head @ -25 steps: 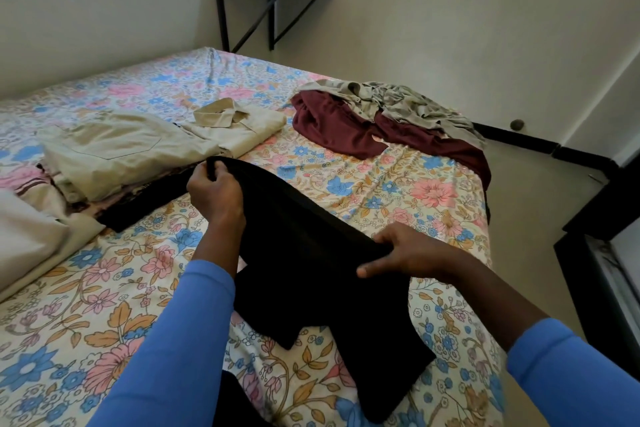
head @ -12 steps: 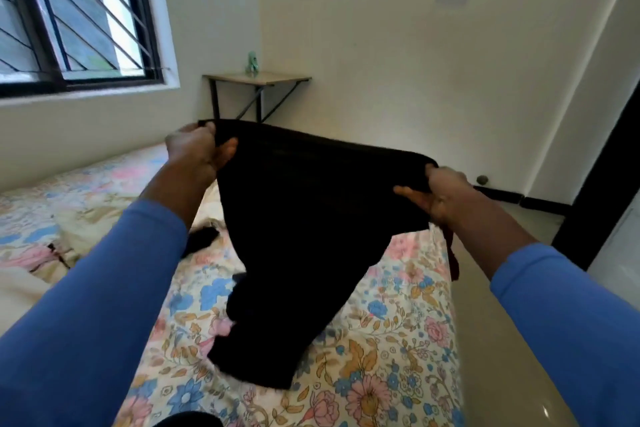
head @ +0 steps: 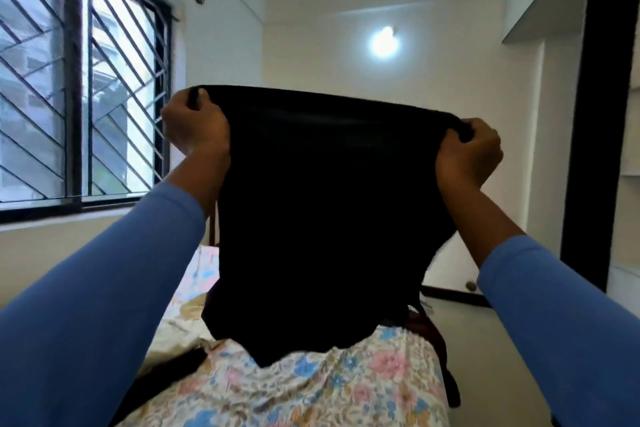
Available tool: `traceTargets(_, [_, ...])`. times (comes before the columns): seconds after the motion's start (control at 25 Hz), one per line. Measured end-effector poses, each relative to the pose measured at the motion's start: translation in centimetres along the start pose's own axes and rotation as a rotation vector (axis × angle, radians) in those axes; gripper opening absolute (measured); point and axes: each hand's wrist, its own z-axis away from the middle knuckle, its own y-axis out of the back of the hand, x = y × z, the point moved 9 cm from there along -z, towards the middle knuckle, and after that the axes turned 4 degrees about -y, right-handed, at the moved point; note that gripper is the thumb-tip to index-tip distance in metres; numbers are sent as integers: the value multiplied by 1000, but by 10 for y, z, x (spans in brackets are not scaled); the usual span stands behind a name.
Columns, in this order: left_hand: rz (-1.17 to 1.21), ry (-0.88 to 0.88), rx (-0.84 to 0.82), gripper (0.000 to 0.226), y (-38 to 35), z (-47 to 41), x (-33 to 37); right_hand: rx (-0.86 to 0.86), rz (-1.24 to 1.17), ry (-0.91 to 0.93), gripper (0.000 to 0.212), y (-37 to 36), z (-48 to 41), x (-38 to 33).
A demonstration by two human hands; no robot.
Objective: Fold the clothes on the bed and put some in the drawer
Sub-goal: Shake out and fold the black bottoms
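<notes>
Above the floral-sheeted bed (head: 346,388), the left hand (head: 195,128) and right hand (head: 469,152) each grip the black garment (head: 325,218) by an upper corner, fingers curled tight.

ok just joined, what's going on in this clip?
A person in blue sleeves holds a black garment up in front of the camera, the left hand and right hand each gripping a top corner. It hangs spread out over the floral bed, not yet folded. Beige clothes lie on the bed beside it.
</notes>
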Motion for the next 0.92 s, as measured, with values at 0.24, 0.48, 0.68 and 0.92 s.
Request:
traceTargets(0.24, [32, -1, 144, 21, 15, 36, 31, 243, 11, 195, 34, 48, 31, -44])
traceTargets(0.48, [-325, -145, -13, 32, 26, -5, 23, -277, 449, 1222, 52, 26, 55, -61])
traceTargets(0.68, [-566, -130, -254, 30, 25, -11, -41, -672, 695, 1139, 26, 3, 32, 11])
traceTargets(0.92, [-654, -188, -354, 27, 24, -2, -89, -837, 605, 1193, 34, 3, 67, 68])
